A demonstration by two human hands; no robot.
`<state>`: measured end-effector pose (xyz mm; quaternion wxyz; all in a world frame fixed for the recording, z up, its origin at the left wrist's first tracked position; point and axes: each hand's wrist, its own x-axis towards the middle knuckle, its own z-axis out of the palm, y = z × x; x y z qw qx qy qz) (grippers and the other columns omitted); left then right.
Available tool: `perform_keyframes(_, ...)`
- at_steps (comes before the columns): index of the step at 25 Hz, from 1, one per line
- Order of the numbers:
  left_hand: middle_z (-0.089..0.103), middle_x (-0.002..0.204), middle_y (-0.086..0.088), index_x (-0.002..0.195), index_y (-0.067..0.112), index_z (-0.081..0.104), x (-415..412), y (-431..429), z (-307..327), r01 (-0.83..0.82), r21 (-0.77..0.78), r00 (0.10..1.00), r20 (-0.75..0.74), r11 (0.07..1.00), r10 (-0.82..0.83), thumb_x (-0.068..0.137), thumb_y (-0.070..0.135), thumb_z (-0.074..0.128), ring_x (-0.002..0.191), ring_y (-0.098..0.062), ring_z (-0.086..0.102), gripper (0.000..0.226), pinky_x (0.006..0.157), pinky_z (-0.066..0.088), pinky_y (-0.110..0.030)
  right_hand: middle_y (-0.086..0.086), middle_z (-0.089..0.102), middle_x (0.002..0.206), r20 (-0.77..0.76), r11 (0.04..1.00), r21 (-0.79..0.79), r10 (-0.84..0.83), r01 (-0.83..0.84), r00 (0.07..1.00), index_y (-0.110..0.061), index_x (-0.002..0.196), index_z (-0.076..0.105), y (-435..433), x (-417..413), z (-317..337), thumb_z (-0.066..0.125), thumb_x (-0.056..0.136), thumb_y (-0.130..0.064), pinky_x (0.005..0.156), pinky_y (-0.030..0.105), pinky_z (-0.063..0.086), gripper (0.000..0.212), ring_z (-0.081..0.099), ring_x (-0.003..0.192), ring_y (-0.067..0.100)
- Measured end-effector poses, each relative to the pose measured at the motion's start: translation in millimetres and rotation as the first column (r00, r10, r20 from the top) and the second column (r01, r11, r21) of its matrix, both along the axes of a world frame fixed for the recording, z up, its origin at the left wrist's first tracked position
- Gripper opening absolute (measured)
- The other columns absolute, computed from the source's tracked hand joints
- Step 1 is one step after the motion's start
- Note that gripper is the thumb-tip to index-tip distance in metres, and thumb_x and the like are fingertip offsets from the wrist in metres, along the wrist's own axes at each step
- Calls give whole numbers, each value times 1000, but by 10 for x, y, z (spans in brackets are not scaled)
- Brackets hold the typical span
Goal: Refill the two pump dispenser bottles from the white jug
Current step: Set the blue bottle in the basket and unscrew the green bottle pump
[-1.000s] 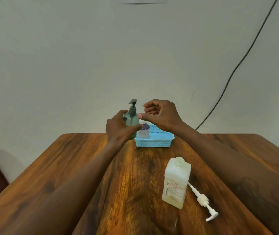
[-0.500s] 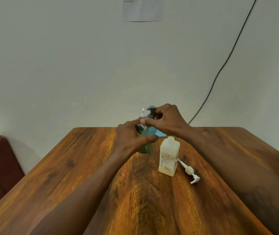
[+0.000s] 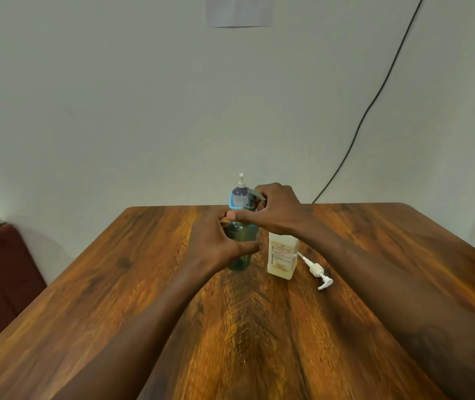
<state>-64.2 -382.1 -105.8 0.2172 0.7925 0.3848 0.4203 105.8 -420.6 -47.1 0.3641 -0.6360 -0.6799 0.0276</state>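
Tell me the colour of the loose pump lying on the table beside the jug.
White. The pump shows clearly in the head view, lying right of the jug.

Blue basket (image 3: pixel 232 204) mostly behind hands (image 3: pixel 276 210).

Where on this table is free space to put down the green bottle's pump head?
Bare wood lies left of the green bottle to the table edge, and in front between the forearms. Crowded: right, around white jug and loose pump.

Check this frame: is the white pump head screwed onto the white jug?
No. The white pump head lies loose on the table to the right of the white jug.
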Motion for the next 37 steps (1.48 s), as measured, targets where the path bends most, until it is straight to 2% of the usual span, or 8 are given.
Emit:
perform_keyframes(3, 66, 113, 13, 126, 26, 61, -44, 20, -52, 69, -103, 996, -51, 992, -74, 64, 52, 94, 93, -3, 64, 75, 61, 48, -6, -5, 70, 98, -150, 968, -161, 169, -193, 974, -16, 107, 70, 4, 81, 9, 82, 85, -29, 75, 18, 51, 28, 67, 93, 11)
perform_keyframes(6, 69, 126, 3, 138, 24, 59, -119, 57, -127, 124, -158, 987, -79, 980, -138, 69, 47, 93, 105, -12, 64, 80, 72, 49, -12, -2, 65, 130, -323, 884, -272, 288, -380, 901, -26, 137, 55, -39, 134, 1, 77, 84, -1, 82, 17, 55, 63, 63, 117, 10)
perform_keyframes(8, 69, 123, 2, 139, 23, 59, -116, 44, -190, 101, -121, 990, -86, 987, -112, 69, 46, 92, 103, -12, 66, 80, 74, 54, -16, -6, 60, 130, -193, 907, -310, 235, -287, 953, -29, 144, 48, -61, 63, -18, 81, 86, -23, 74, 11, 48, 68, 60, 111, 7)
perform_keyframes(11, 69, 114, 7, 134, 24, 62, -95, 37, -262, 40, -48, 994, -102, 998, -45, 68, 46, 92, 97, -10, 68, 76, 74, 55, -17, -6, 64, 99, 99, 979, -203, 24, -4, 995, -19, 118, 68, -28, -22, -74, 74, 81, -62, 60, 11, 38, 58, 58, 80, 4)
perform_keyframes(19, 64, 115, 3, 132, 24, 59, -259, 270, -345, 123, -288, 949, -246, 950, -198, 71, 25, 90, 104, -16, 63, 69, 87, 58, -32, -16, 71, 101, 11, 939, -241, 254, -244, 967, -25, 103, 75, 15, 11, -138, 88, 75, -15, 68, 6, 48, 33, 65, 90, -5)
perform_keyframes(26, 60, 119, 3, 136, 21, 57, -521, 504, -645, -67, -355, 987, -159, 933, 10, 72, 25, 93, 98, -8, 58, 74, 73, 47, -18, -18, 70, 94, -157, 961, -151, 209, -233, 965, -24, 97, 77, -15, 233, -101, 91, 71, -14, 64, 6, 49, 31, 65, 86, -9)
perform_keyframes(30, 65, 122, -3, 136, 9, 59, -568, 532, -770, -209, -306, 976, -7, 929, 217, 71, 30, 94, 104, -15, 60, 76, 77, 46, -17, -20, 66, 90, -60, 981, -173, 80, -89, 995, -24, 95, 74, -21, 243, -257, 92, 71, -24, 58, 5, 42, 30, 62, 82, 0)
perform_keyframes(37, 64, 124, 1, 138, 16, 59, -341, 383, -776, -130, -252, 990, 22, 959, 140, 69, 35, 95, 106, -14, 60, 80, 81, 51, -21, -16, 67, 82, 80, 980, -184, -57, 71, 995, -29, 86, 66, 85, 86, -1003, 86, 69, -42, 64, 24, 52, 29, 64, 77, 5)
